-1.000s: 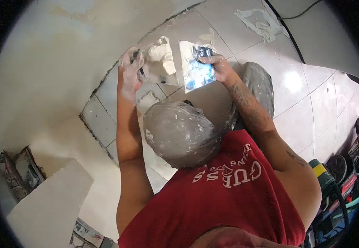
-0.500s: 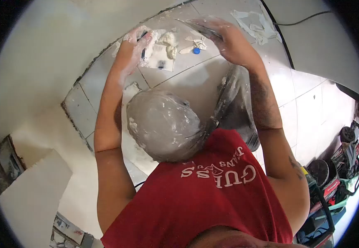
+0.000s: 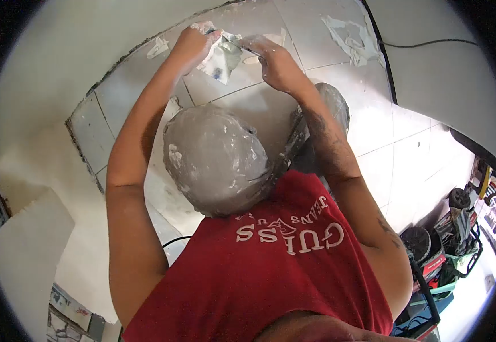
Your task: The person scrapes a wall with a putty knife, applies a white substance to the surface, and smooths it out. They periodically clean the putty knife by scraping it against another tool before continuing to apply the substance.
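My left hand (image 3: pixel 199 47), dusted with white, is wrapped round the near-side edge of a small flat plate (image 3: pixel 220 61) smeared with white paste. The plate tilts over the tiled floor. My right hand (image 3: pixel 273 61) is closed on a thin spatula (image 3: pixel 248 49), seen nearly edge-on, whose blade reaches the paste on the plate. A grey, paste-spotted covered knee (image 3: pixel 216 159) shows below my hands, between my forearms.
White scraps (image 3: pixel 353 41) lie on the tiles (image 3: pixel 367 114) at the upper right. A dark cable (image 3: pixel 430 43) runs over the pale surface beyond. Tool bags and crates (image 3: pixel 442 256) stand at the lower right. A pale board (image 3: pixel 28 245) is at the left.
My right hand has moved left and down, bringing the spatula to the plate. My left hand has risen slightly with the plate, which is now tilted. The view has shifted a little.
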### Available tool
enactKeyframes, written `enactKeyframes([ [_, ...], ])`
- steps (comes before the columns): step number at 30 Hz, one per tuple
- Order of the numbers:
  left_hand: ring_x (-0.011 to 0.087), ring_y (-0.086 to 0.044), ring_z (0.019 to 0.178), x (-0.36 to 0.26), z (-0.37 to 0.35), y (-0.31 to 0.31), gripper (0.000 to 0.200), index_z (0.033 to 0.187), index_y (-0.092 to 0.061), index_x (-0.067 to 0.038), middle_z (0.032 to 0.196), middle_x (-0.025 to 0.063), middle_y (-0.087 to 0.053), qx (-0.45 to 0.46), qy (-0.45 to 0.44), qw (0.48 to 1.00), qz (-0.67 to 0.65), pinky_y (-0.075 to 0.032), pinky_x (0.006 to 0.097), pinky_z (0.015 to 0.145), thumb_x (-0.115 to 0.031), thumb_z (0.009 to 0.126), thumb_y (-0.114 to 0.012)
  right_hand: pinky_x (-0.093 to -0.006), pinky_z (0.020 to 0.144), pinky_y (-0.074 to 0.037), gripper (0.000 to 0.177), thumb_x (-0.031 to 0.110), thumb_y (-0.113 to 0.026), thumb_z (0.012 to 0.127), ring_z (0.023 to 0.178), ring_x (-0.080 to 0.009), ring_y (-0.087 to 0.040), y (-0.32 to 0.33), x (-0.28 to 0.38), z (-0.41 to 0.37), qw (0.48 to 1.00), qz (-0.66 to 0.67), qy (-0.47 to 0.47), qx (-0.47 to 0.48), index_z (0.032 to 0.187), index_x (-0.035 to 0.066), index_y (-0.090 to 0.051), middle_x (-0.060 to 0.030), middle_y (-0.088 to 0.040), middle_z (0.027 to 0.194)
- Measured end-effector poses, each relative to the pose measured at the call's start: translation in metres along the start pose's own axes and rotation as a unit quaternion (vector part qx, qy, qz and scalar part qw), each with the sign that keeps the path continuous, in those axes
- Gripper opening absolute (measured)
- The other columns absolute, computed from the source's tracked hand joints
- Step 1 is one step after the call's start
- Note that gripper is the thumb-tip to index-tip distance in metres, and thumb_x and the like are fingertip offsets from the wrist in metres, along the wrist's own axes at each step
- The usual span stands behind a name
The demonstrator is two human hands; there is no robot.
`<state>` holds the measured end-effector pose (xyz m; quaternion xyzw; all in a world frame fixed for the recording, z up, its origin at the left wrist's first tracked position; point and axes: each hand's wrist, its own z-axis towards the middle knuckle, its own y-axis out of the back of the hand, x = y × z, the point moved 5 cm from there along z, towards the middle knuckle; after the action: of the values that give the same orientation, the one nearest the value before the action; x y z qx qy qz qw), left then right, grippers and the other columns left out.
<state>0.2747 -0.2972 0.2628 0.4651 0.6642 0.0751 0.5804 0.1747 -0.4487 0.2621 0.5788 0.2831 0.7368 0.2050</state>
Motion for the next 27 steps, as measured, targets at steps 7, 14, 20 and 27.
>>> enactKeyframes([
  [7, 0.0179, -0.050, 0.058, 0.079, 0.048, -0.051, 0.034, 0.090, -0.058, 0.003, 0.069, 0.0108, -0.057, 0.121, 0.096, 0.987, 0.036, -0.041, 0.0375, 0.053, -0.031, 0.084, -0.056, -0.0366, 0.090, -0.041, 0.055, -0.017, -0.041, 0.063, 0.105, -0.0349, -0.051, -0.049, -0.021, -0.009, 0.997, 0.049, 0.011, 0.063, 0.113, 0.003, -0.054, -0.0171, -0.054, 0.113],
  [14, 0.0209, -0.048, 0.047, 0.079, 0.052, -0.052, 0.040, 0.082, -0.058, 0.005, 0.066, 0.0119, -0.056, 0.125, 0.170, 0.977, 0.016, -0.036, 0.0396, 0.040, -0.035, 0.082, -0.057, -0.0347, 0.090, -0.041, 0.055, -0.015, -0.044, 0.061, 0.103, -0.0318, -0.053, -0.071, -0.018, -0.016, 0.988, 0.114, 0.050, 0.092, 0.112, 0.002, -0.055, -0.0171, -0.057, 0.109],
  [20, 0.0211, -0.048, 0.044, 0.112, 0.112, -0.037, 0.044, 0.077, -0.057, 0.004, 0.061, 0.0114, -0.054, 0.032, 0.103, 0.991, -0.082, -0.035, 0.0390, 0.038, -0.040, 0.080, -0.058, -0.0338, 0.087, -0.043, 0.049, -0.007, -0.053, 0.062, 0.095, -0.0278, -0.058, -0.071, 0.013, -0.029, 0.948, 0.268, 0.035, 0.171, 0.110, 0.003, -0.057, -0.0163, -0.059, 0.106],
  [27, 0.0175, -0.053, 0.050, 0.124, 0.072, -0.030, 0.035, 0.088, -0.059, -0.003, 0.063, 0.0059, -0.054, -0.045, 0.160, 0.886, -0.432, -0.040, 0.0349, 0.042, -0.037, 0.085, -0.053, -0.0248, 0.071, -0.048, 0.040, -0.005, -0.064, 0.068, 0.077, -0.0129, -0.059, 0.055, -0.053, -0.033, 0.872, 0.447, -0.181, -0.087, 0.107, -0.004, -0.056, -0.0086, -0.063, 0.088],
])
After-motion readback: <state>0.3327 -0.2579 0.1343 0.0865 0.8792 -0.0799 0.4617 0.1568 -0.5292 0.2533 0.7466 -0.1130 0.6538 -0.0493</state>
